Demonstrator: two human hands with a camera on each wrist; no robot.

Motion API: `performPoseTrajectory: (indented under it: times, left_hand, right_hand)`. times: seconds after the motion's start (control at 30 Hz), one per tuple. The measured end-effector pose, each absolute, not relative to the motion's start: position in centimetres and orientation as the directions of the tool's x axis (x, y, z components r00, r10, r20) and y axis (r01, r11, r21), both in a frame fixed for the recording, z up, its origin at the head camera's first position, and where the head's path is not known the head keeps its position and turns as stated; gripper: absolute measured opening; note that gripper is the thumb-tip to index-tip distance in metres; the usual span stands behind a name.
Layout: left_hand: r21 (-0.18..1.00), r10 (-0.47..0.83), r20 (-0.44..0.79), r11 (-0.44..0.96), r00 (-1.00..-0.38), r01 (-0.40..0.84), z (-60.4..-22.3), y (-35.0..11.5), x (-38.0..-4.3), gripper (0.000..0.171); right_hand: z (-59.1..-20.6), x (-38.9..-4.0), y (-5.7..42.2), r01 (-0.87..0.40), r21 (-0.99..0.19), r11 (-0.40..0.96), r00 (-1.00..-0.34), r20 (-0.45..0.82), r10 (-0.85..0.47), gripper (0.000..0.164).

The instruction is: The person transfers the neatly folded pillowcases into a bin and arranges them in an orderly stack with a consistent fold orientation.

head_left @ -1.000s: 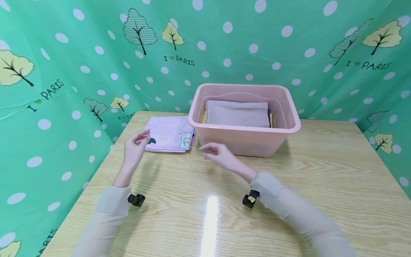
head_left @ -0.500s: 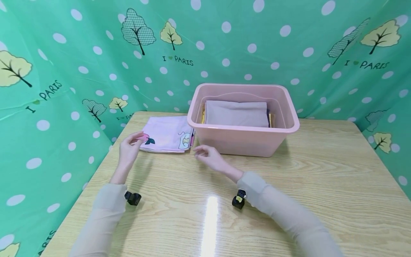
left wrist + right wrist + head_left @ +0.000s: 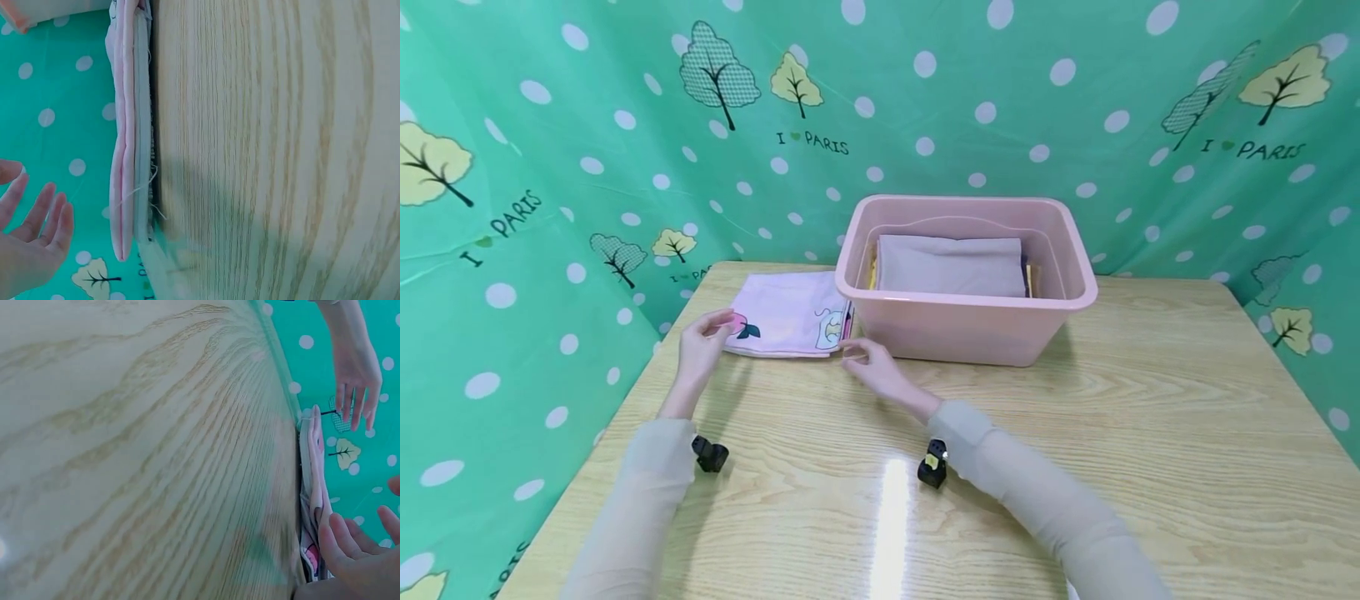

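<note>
A stack of folded pieces of cloth lies on the table, with a pale pink cloth (image 3: 786,308) on top, printed with a pink fruit and a small cartoon. My left hand (image 3: 698,354) hovers at the stack's left front corner, fingers lightly bent and holding nothing. In the left wrist view, a gap shows between the left hand (image 3: 31,240) and the layered fold edges (image 3: 125,144). At the right front corner is my right hand (image 3: 880,375), thumb and fingers apart. The right wrist view has the right hand's fingertips (image 3: 340,528) right at the stack.
A pink plastic bin (image 3: 955,329) stands right of the stack, its rim overlapping the cloth's edge in the head view. Inside it sits a folded grey cloth (image 3: 951,262) with other cloths around it. A green dotted curtain (image 3: 925,108) hangs behind the wooden table (image 3: 1150,400).
My right hand has moved left, from in front of the bin to the stack's right corner. My left hand has shifted slightly left and down to the left corner. The cloth stays put.
</note>
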State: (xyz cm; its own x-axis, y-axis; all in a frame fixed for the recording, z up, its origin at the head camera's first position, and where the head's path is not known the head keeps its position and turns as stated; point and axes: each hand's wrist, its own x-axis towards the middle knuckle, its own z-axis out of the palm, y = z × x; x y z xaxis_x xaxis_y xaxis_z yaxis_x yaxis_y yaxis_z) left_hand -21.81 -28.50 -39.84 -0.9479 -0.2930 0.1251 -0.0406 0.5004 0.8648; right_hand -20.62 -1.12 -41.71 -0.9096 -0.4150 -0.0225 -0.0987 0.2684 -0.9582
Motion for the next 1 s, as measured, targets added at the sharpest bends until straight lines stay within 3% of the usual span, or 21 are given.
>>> performPoseTrajectory:
  times: [0.4,0.53,0.63,0.8,1.0]
  left_hand:
    - [0.864,-0.301,0.067,0.494,-0.951,-0.095,-40.1,-29.0,-22.9,0.036]
    - [0.840,-0.321,0.096,0.534,-0.942,-0.097,-44.5,-31.9,-26.2,0.037]
    - [0.837,-0.318,0.096,0.538,-0.943,-0.096,-45.2,-32.5,-27.0,0.037]
    - [0.859,-0.278,0.013,0.495,-0.960,-0.131,-40.4,-29.8,-24.4,0.039]
    - [0.847,-0.240,0.009,0.518,-0.971,-0.120,-40.2,-29.9,-24.8,0.041]
  right_hand:
    - [-42.8,-22.0,-3.1,-0.075,-0.956,0.282,-0.945,-0.022,-0.326,0.048]
    - [-43.0,-22.3,-3.6,-0.082,-0.956,0.280,-0.955,-0.004,-0.296,0.049]
    - [-43.1,-22.4,-3.9,-0.092,-0.950,0.299,-0.960,0.005,-0.280,0.049]
    - [-42.8,-22.5,-4.2,-0.090,-0.951,0.295,-0.964,0.008,-0.267,0.050]
    - [-43.1,-23.0,-4.8,-0.078,-0.946,0.315,-0.969,-0.002,-0.248,0.052]
